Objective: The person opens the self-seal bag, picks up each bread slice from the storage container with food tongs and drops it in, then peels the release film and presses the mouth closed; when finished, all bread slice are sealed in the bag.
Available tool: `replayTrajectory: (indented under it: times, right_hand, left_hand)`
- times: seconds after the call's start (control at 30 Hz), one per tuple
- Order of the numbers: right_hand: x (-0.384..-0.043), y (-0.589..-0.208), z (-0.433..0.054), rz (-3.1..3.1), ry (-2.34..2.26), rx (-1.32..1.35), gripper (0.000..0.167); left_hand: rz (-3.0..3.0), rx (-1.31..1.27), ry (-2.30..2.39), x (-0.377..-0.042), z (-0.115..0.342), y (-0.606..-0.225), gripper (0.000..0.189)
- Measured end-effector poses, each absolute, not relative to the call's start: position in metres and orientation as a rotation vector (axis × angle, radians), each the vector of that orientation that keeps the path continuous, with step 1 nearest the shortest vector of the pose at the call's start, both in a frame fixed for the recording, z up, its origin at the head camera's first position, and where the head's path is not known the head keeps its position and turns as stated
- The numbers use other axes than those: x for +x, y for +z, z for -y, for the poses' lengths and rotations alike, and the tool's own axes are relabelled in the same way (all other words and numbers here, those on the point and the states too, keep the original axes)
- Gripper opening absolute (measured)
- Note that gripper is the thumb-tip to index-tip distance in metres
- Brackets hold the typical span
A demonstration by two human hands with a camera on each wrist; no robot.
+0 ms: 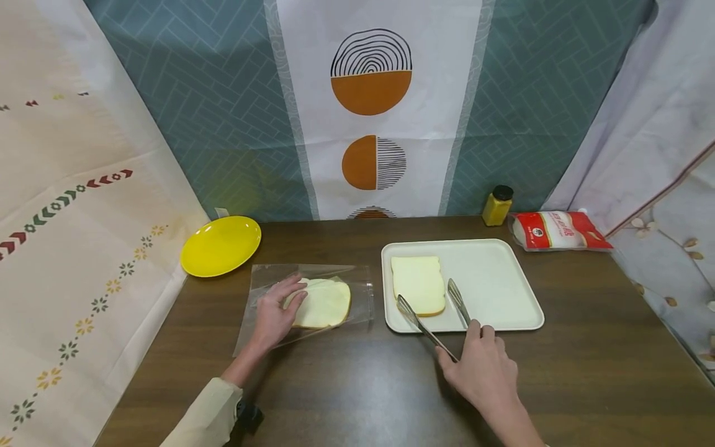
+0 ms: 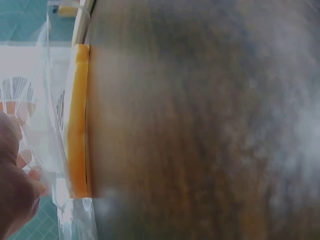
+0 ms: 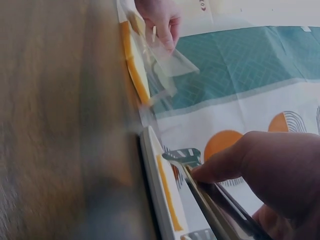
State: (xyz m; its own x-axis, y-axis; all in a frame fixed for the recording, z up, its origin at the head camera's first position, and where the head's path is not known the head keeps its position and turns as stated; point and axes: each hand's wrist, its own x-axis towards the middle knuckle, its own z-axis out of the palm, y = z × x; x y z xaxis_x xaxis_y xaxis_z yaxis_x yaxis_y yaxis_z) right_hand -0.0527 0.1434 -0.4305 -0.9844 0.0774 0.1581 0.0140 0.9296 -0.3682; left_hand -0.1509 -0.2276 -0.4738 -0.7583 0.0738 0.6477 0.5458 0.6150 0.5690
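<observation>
My left hand [image 1: 278, 313] pinches the upper film of a clear plastic bag [image 1: 360, 301]; the right wrist view shows this film raised off the bread. Inside the bag lies a slice of bread [image 1: 324, 304], partly hidden by the fingers. With my right hand [image 1: 486, 369] I hold metal tongs [image 1: 420, 325], their arms spread apart. One tong tip overlaps the lower left of another bread slice [image 1: 418, 284] on the white tray [image 1: 497, 285]; the other tip is just right of that slice. In the left wrist view, the bagged slice [image 2: 78, 125] shows its orange-brown crust.
A yellow plate [image 1: 220, 246] sits at the back left, near the curtain. Behind the tray's right side stand a yellow jar [image 1: 498, 208] with a black lid and a red-and-white package [image 1: 560, 230]. Patterned cloths hang around the brown table [image 1: 357, 391].
</observation>
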Motion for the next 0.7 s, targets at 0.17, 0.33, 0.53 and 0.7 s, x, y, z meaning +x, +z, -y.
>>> replayTrajectory:
  times: [0.17,0.33,0.53,0.7]
  right_hand:
    - [-0.052,-0.434,-0.132,2.854,0.548,-0.09,0.064]
    - [-0.055,-0.441,-0.122,2.816,0.548,-0.121,0.062]
    - [-0.056,-0.447,-0.116,2.797,0.563,-0.14,0.062]
    - [-0.059,-0.45,-0.112,2.806,0.569,-0.144,0.063]
  left_hand:
    - [2.259,-0.479,-1.053,-0.15,0.227,-0.474,0.02]
    - [2.259,-0.476,-1.044,-0.15,0.227,-0.474,0.021]
    - [2.264,-0.473,-1.06,-0.151,0.227,-0.475,0.021]
    - [2.263,-0.476,-1.063,-0.15,0.227,-0.475,0.02]
